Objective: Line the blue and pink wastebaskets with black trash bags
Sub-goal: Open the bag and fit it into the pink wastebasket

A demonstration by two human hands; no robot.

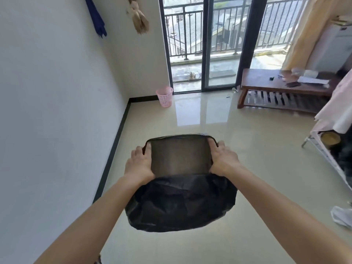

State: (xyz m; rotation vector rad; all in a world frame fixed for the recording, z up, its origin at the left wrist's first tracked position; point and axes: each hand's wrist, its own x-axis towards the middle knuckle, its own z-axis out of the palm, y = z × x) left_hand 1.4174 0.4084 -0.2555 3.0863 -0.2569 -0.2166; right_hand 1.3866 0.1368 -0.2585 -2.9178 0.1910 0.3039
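Note:
A black trash bag (181, 202) hangs in the air in front of me, its mouth stretched wide into a rounded rectangle. My left hand (140, 164) grips the left side of the bag's mouth, fingers inside the rim. My right hand (222, 159) grips the right side the same way. The pink wastebasket (164, 96) stands empty and upright on the floor in the far corner, beside the glass door. No blue wastebasket is in view.
A white wall with a black skirting (114, 147) runs along the left. A low wooden bench (282, 86) with small items stands at the right by the balcony door (219, 44). A metal rack (327, 153) with cloth is at the right edge.

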